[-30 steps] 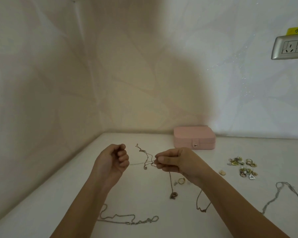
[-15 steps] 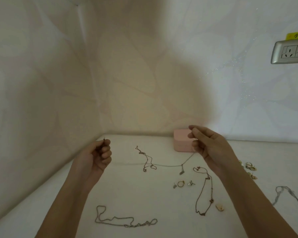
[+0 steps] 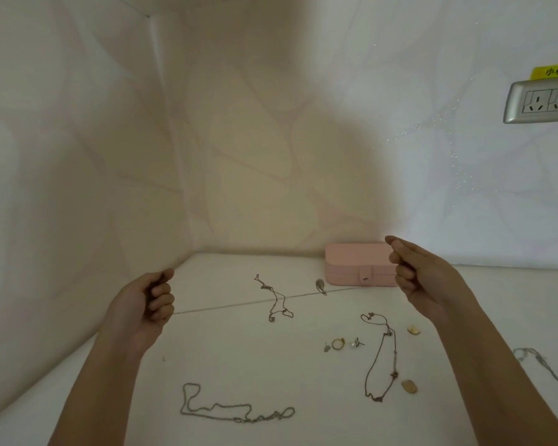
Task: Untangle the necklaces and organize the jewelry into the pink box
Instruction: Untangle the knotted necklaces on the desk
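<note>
White table. Left hand and right hand raised well apart, each pinching an end of thin silver chain, pulled taut above table. Pink box closed, by back wall, behind right hand. Small pendant hanging on chain.

— What are you holding?
— A thin chain, drawn straight between my left hand and my right hand, both pinching it with curled fingers. A small pendant hangs on it.
— And the pink box?
— Shut, snap fastened, against the wall just behind my right hand.
— What's under the chain?
— A knotted chain on the white table. Nearer me lie a ring, a reddish necklace in a long loop, and a silver chain.
</note>
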